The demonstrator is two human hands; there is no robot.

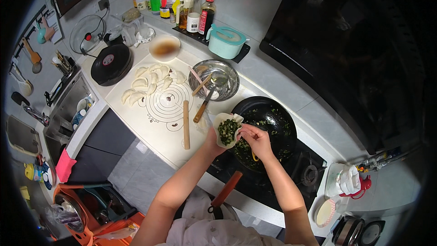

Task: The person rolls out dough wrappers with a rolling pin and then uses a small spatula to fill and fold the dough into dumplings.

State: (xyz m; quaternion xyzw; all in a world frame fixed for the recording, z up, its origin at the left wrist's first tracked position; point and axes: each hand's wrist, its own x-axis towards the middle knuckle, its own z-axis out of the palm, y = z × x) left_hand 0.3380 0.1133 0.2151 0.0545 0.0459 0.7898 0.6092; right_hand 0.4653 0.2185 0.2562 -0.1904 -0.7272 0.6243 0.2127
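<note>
My left hand (217, 146) cradles a round dough wrapper (219, 119) heaped with chopped green filling (228, 132). With thumb and fingertips, my right hand (258, 139) pinches the wrapper's right edge, which ruffles upward. Both hands are over the near left part of a black wok (290, 128), where bits of the same filling cling to the inside. Inside the wok, a small yellow piece (255, 155) shows beneath my right hand; most of it is hidden.
Several folded dumplings (140, 82) rest on a printed pastry mat (136, 123). A wooden rolling pin (186, 124), a wood-handled knife (201, 111) and a steel bowl (232, 78) lie left of the wok. Its red-brown handle (228, 188) points toward my body. Sauce bottles (207, 13) stand behind.
</note>
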